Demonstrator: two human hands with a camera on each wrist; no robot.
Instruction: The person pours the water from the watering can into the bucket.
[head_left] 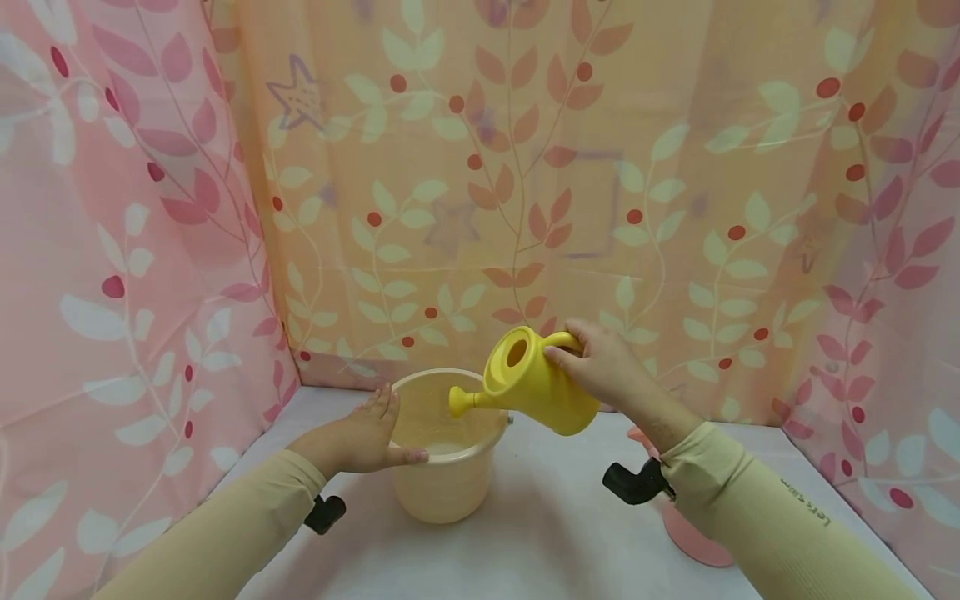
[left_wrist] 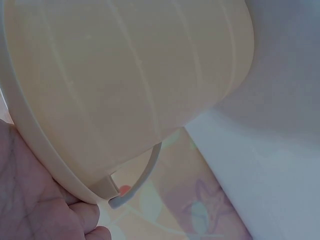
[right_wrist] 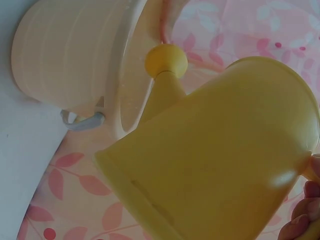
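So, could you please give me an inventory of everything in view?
Table: one, white, across the bottom of the head view
Bucket: one, cream, upright on the table
Bucket handle: at least one, grey, at the bucket's side
Watering can: one, yellow, raised at the bucket's right, tilted
Pink item: apparently one, pink, at right, mostly hidden
Patterned cloth: three sides, pink and orange, at left, back and right
Sleeves: two, beige, on both forearms
Wrist devices: two, black, one at each wrist
Left grip: one bare hand, touching the bucket's rim
Right grip: one bare hand, holding the watering can's handle
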